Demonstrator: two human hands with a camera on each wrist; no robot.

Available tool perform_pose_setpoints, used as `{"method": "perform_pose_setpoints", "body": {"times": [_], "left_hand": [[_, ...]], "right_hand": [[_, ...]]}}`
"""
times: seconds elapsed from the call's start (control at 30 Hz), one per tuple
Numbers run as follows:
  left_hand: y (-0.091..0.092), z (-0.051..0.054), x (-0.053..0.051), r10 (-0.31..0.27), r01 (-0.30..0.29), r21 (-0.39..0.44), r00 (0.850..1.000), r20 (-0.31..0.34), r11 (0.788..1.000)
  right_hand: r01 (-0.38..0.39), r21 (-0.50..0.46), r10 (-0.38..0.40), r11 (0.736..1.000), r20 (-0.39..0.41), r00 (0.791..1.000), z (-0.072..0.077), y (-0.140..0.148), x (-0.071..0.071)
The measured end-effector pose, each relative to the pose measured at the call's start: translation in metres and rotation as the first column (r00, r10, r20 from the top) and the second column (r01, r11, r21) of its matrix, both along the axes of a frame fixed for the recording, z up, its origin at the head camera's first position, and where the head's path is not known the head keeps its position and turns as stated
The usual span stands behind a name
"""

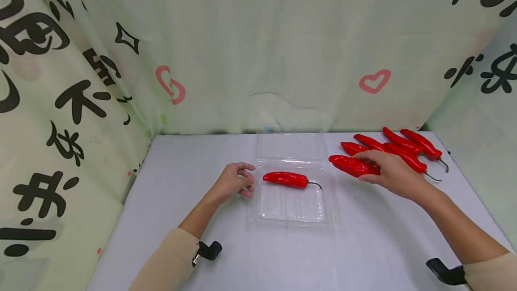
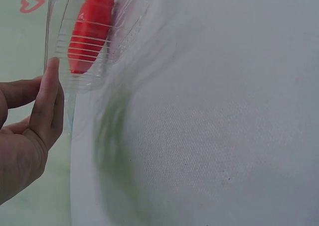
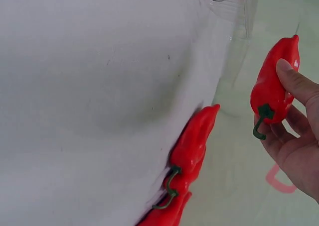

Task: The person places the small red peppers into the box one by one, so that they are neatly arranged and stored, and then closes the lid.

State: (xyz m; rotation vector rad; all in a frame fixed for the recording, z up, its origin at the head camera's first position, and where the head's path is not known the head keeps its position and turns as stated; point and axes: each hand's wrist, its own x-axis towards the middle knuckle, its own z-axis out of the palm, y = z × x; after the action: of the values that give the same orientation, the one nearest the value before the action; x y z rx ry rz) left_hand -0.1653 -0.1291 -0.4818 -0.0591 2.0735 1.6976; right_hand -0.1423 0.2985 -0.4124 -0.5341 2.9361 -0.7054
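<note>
My right hand (image 1: 385, 172) holds a red chili pepper (image 1: 350, 165) between thumb and fingers, above the table and right of the clear plastic container. In the right wrist view this red chili pepper (image 3: 274, 81) shows its green stem hanging down near the palm. An opened clear plastic container (image 1: 291, 212) lies in the middle of the table with its lid folded back. One red chili pepper (image 1: 285, 179) lies inside it, stem to the right. At the container's left edge is my left hand (image 1: 235, 181), fingers loosely bent, holding nothing; whether it touches the rim I cannot tell.
Several more red chili peppers (image 1: 404, 154) lie in a group at the table's back right. The white table (image 1: 194, 156) backs onto a pale green printed curtain (image 1: 274, 57), which also hangs along both sides.
</note>
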Motion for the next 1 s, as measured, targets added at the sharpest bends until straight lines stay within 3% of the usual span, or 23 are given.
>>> {"method": "perform_pose_setpoints", "body": {"times": [0.37,1.0], "left_hand": [[-0.002,0.001,0.001,-0.005,0.005,-0.029,1.000,0.002,1.000],[-0.001,0.000,-0.001,-0.013,0.013,-0.011,1.000,-0.016,1.000]], "right_hand": [[-0.046,-0.028,0.047,0.999,0.041,0.998,-0.003,-0.030,-0.008],[-0.135,-0.029,0.138,0.990,0.111,0.984,-0.005,-0.082,-0.023]]}}
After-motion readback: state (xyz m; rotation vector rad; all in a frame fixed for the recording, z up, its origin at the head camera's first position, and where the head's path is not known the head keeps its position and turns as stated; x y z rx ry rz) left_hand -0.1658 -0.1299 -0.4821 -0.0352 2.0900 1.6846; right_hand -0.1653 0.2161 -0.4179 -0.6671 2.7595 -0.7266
